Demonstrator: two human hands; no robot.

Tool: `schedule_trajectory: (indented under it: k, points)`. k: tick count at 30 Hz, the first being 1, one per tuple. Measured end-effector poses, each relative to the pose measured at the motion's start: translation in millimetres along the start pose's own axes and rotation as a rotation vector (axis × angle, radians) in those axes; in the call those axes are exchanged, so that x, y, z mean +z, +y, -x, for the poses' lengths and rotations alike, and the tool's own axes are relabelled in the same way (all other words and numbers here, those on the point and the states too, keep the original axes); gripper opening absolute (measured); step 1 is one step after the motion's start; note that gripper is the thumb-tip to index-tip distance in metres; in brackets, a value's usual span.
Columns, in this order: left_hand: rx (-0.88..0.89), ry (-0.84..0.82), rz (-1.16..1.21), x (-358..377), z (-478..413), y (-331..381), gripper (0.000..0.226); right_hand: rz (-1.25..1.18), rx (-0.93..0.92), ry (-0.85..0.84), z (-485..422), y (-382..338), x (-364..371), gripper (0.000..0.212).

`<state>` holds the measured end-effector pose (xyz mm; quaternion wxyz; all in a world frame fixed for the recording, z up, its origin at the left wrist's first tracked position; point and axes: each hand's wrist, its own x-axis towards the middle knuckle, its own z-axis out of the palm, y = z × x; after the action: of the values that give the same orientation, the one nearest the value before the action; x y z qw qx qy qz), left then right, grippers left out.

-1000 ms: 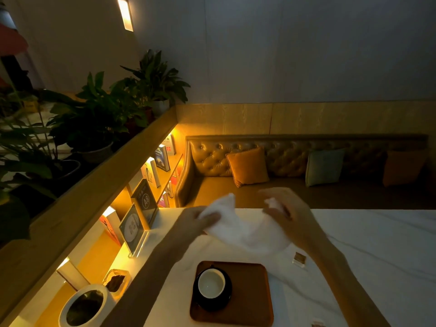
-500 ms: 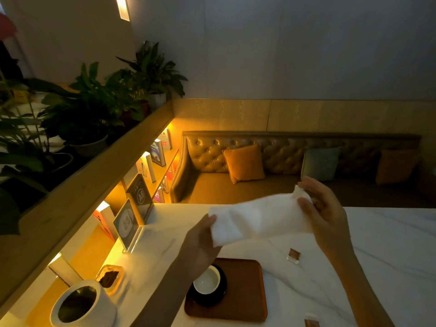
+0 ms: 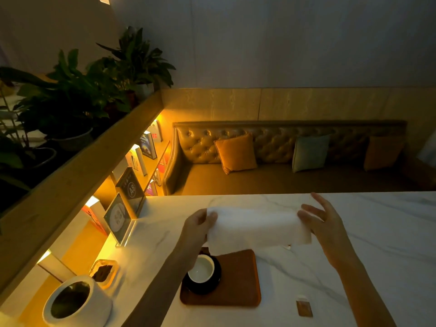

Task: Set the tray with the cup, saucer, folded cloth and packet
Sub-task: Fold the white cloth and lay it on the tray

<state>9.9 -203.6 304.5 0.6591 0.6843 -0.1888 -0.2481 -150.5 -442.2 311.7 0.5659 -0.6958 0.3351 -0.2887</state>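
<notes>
A white cloth (image 3: pixel 257 228) hangs stretched between my hands above the marble table (image 3: pixel 365 232). My left hand (image 3: pixel 198 228) pinches its left edge. My right hand (image 3: pixel 323 223) holds the right edge with thumb and lower fingers, the upper fingers spread. Below the cloth lies a brown wooden tray (image 3: pixel 238 279). On the tray's left part a white cup (image 3: pixel 201 270) stands on a black saucer (image 3: pixel 213 283). A small brown packet (image 3: pixel 304 307) lies on the table to the right of the tray.
A white round pot (image 3: pixel 75 300) and a small glass dish (image 3: pixel 103 272) stand at the near left. Acrylic sign stands (image 3: pixel 120 218) sit at the table's left edge, beside a lit bookshelf. A tufted bench with cushions (image 3: pixel 236 153) runs behind the table.
My hands have spread the cloth out wide and flat and lowered it closer to the tray. The view has tipped down a little.
</notes>
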Motion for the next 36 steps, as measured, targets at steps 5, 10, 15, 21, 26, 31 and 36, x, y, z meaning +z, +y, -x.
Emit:
schedule_trajectory:
  k: [5, 10, 15, 21, 26, 31, 36]
  points:
    - [0.183, 0.188, -0.31, -1, -4, -4, 0.015, 0.026, 0.055, -0.039, 6, 22, 17, 0.051]
    - [0.162, 0.309, -0.282, 12, -3, -11, 0.014, -0.06, -0.023, 0.107, 23, 18, 50, 0.059]
    - [0.208, 0.323, -0.23, 36, 0, -9, 0.011, -0.16, -0.204, 0.101, 61, -1, 102, 0.048]
    - [0.247, 0.282, -0.163, 49, 10, -4, 0.014, -0.131, -0.301, 0.099, 86, -10, 136, 0.032]
    - [0.246, 0.259, -0.093, 47, 15, -5, 0.015, -0.13, -0.26, 0.111, 88, -7, 140, 0.031]
    - [0.236, 0.224, -0.024, 50, 25, 2, 0.015, -0.156, -0.269, 0.166, 88, -7, 143, 0.024]
    - [0.242, 0.116, -0.004, 48, 39, 14, 0.024, -0.15, -0.259, -0.023, 89, -10, 143, 0.032]
